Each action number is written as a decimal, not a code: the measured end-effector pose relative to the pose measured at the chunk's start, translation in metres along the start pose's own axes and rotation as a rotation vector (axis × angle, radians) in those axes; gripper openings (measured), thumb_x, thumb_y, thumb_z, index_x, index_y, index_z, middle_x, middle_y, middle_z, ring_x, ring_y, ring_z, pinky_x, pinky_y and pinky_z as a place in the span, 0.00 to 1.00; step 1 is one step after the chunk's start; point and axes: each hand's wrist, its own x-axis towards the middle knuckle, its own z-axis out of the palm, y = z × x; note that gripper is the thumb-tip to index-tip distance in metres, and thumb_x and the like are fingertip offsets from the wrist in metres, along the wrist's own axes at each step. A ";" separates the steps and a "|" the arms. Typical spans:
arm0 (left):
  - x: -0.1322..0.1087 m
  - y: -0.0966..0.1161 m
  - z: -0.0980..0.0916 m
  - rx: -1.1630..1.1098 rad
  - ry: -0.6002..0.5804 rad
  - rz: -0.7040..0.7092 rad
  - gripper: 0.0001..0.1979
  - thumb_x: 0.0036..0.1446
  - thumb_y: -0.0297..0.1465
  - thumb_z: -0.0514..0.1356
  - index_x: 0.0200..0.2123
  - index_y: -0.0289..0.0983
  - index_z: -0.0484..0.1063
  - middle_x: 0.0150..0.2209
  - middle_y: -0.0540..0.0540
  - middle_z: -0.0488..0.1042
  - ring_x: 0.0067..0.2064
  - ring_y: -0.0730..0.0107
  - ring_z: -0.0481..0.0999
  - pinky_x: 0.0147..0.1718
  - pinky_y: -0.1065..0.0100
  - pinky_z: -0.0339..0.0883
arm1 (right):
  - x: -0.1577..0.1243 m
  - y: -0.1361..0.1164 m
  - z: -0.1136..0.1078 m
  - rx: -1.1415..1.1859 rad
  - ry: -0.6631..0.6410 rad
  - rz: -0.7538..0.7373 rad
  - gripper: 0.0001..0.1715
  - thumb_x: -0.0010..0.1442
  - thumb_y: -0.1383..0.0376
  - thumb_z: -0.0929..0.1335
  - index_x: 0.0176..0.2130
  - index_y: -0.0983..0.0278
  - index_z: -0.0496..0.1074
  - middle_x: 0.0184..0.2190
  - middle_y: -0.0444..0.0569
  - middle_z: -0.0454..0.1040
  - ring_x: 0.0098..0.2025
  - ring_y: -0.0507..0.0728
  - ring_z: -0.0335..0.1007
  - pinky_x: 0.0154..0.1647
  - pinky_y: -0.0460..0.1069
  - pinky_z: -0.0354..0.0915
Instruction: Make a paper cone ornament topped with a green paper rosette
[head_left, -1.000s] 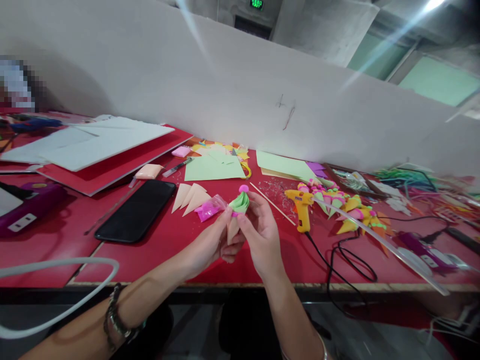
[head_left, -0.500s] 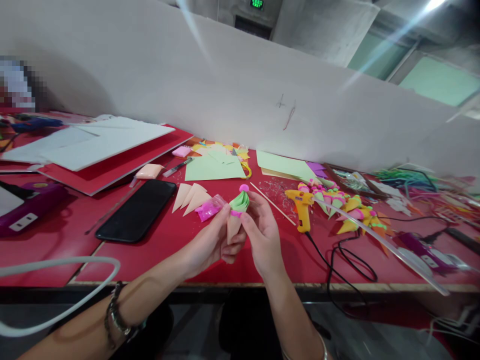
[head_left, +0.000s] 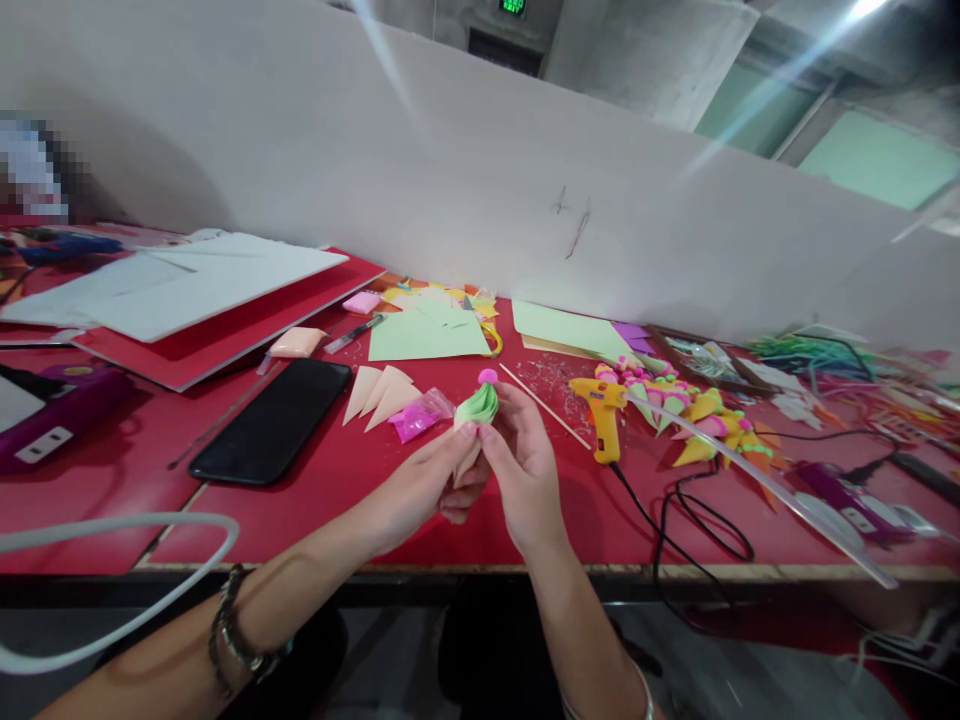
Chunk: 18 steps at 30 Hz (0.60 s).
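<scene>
Between my hands is a small paper ice cream cone [head_left: 478, 408], held upright above the table's front part. It has a peach cone, a folded green top and a pink ball at the tip. My left hand [head_left: 431, 472] pinches it from the left, with the thumb on its front. On the other side my right hand [head_left: 523, 465] is closed on it, thumb pressed close to the left thumb. The thumbs cover the cone's upper front, and its lower part is mostly hidden by fingers. Just left lie a pink plastic packet [head_left: 422, 415] and several peach paper pieces [head_left: 379, 392].
A yellow glue gun [head_left: 604, 415] with a long clear stick and black cable lies right, beside several finished paper cones [head_left: 705, 420]. A wooden stick [head_left: 544, 405] lies nearer. Left are a black phone [head_left: 274, 420] and white boards [head_left: 217, 285]. Green paper sheets [head_left: 427, 335] lie behind.
Both thumbs have moved up and together on the cone, covering the pink band that showed below the green top. The table items have not moved.
</scene>
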 end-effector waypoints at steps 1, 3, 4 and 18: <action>0.000 0.000 0.000 0.013 -0.002 0.004 0.20 0.57 0.47 0.47 0.26 0.35 0.59 0.20 0.55 0.53 0.19 0.83 0.49 0.17 0.79 0.46 | 0.000 0.000 0.000 0.012 0.002 -0.001 0.19 0.57 0.68 0.63 0.49 0.59 0.61 0.46 0.48 0.68 0.46 0.52 0.66 0.48 0.47 0.63; 0.000 0.000 0.000 0.025 -0.012 0.007 0.21 0.57 0.47 0.46 0.25 0.35 0.59 0.20 0.55 0.53 0.19 0.83 0.49 0.17 0.79 0.46 | 0.000 0.000 0.000 0.040 0.002 -0.007 0.18 0.57 0.69 0.62 0.49 0.59 0.62 0.46 0.47 0.68 0.47 0.52 0.65 0.48 0.47 0.63; 0.000 0.001 0.000 0.027 -0.015 0.008 0.20 0.58 0.46 0.46 0.25 0.35 0.59 0.20 0.55 0.53 0.19 0.83 0.48 0.16 0.79 0.45 | 0.000 0.001 -0.001 0.055 -0.002 -0.009 0.18 0.57 0.69 0.62 0.49 0.58 0.62 0.46 0.47 0.68 0.47 0.52 0.65 0.48 0.47 0.63; 0.002 0.000 -0.002 0.020 -0.031 0.009 0.20 0.59 0.44 0.45 0.23 0.35 0.56 0.19 0.56 0.52 0.18 0.83 0.48 0.16 0.80 0.45 | 0.000 0.003 -0.001 0.102 -0.010 -0.003 0.18 0.57 0.68 0.62 0.49 0.58 0.63 0.46 0.46 0.68 0.48 0.52 0.64 0.49 0.47 0.62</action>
